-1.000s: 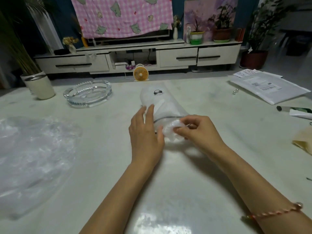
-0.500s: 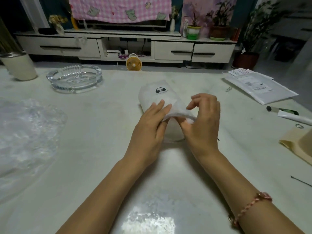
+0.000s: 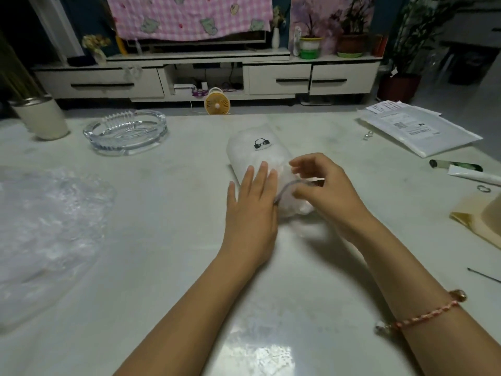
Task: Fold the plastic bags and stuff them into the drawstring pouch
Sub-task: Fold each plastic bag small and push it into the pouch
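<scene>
The drawstring pouch (image 3: 257, 156) is lying on the table (image 3: 162, 267) at the centre of the view, filled out and rounded. Its long axis is running from the closed end at 11 o'clock to the mouth at 5 o'clock, so the mouth is pointing toward the person. The left hand (image 3: 252, 210) is resting on the pouch's 8 o'clock flank, fingers straight and close together, pressing the fabric down beside the mouth. The right hand (image 3: 328, 194) is sitting over the mouth from the 4 o'clock side. Its thumb and curled fingers are pinching the grey drawstring cord (image 3: 284, 189), which is arching in a loop from the left hand's edge to that pinch. The upper fingers are hanging loosely apart above the pouch. Judged from this layout, the closing step is beginning. The cord is leaving the pouch at its near end, so the pull should be travelling along the long axis toward 5 o'clock while the left hand is anchoring the body. The right hand is the nearer one to the mouth. A crumpled clear plastic bag (image 3: 48, 226) is lying unfolded at 9 o'clock, well apart from the pouch and nearer the left hand, so the task is judged incomplete. Farther out, a glass ashtray (image 3: 124, 131) is sitting at 10 o'clock and a white mailer (image 3: 417, 131) at 2 o'clock.
</scene>
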A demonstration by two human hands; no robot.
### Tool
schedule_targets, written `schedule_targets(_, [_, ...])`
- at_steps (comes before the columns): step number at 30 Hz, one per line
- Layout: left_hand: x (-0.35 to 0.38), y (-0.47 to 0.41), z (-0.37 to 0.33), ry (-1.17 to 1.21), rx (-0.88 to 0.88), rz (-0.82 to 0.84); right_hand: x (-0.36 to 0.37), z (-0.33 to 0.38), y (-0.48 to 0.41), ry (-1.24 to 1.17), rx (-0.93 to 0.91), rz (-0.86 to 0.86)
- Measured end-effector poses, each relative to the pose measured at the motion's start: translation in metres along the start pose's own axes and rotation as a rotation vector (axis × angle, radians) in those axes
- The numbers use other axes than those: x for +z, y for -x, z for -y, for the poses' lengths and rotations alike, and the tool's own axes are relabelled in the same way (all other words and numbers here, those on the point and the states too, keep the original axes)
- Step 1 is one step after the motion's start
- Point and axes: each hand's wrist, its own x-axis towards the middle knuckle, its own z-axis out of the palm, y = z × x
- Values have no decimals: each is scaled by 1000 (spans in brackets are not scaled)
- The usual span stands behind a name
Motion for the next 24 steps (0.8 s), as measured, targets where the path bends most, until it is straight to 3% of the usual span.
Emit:
schedule_targets(6, [-4,-11,30,-38,-253,-1,-1,2,7,32,-107,-155])
schedule_targets(9, [-8,-10,37,28,-312,24,18,12,21,-26,-201,-48])
schedule_targets(12, [-19,6,37,37,-250,43,38,12,43,29,-327,154])
schedule_targets(15, [-37,41,55,9,-190,-135,49,9,55,93,-375,305])
schedule_targets(18, [-57,78,94,-160,-196,-340,50,8,56,117,-394,345])
schedule_targets(24, [-95,134,150,-502,-392,-341,55,13,60,134,-443,386])
